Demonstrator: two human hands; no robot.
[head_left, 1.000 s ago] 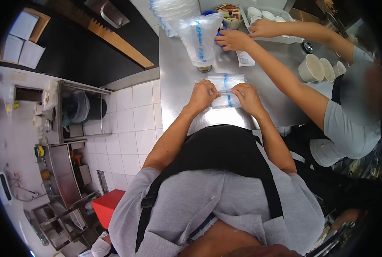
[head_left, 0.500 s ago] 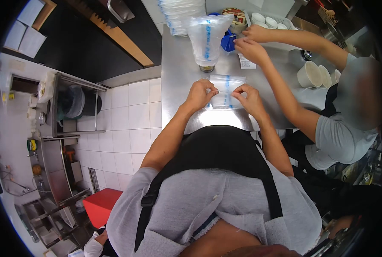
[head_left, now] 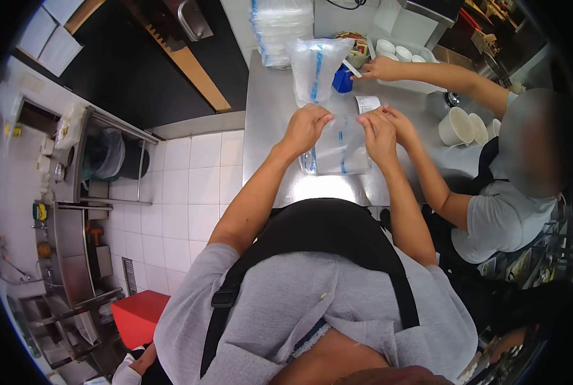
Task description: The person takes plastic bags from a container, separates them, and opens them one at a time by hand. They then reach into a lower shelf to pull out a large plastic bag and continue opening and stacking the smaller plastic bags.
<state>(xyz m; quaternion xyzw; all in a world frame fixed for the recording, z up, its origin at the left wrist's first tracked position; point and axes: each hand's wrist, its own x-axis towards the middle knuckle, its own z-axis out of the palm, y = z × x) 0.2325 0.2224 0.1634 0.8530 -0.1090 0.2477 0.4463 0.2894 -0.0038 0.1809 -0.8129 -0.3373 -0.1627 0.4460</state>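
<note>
A clear plastic bag (head_left: 341, 151) with blue print lies in front of me over the steel table. My left hand (head_left: 306, 128) pinches its upper left edge between thumb and fingers. At the upper right edge, my right hand (head_left: 381, 136) pinches the plastic the same way. Just beyond the hands stands a bulky clear bag (head_left: 313, 67) with a blue printed stripe; its base is hidden behind my left hand. A printed slip of paper (head_left: 367, 104) lies past my right hand, close to a co-worker's hand (head_left: 400, 126).
A blue tape dispenser (head_left: 342, 78) stands near the co-worker's other hand (head_left: 384, 68). White tubs (head_left: 458, 127) are at the right, and a basket of white cups (head_left: 405, 54) is behind. Stacked clear plastic (head_left: 282, 32) fills the back left corner of the steel table (head_left: 270, 96).
Both my hands have moved away from me, drawing the bag's top edge up and spreading it. The co-worker's one hand has come down beside my right hand; the other stays by the dispenser.
</note>
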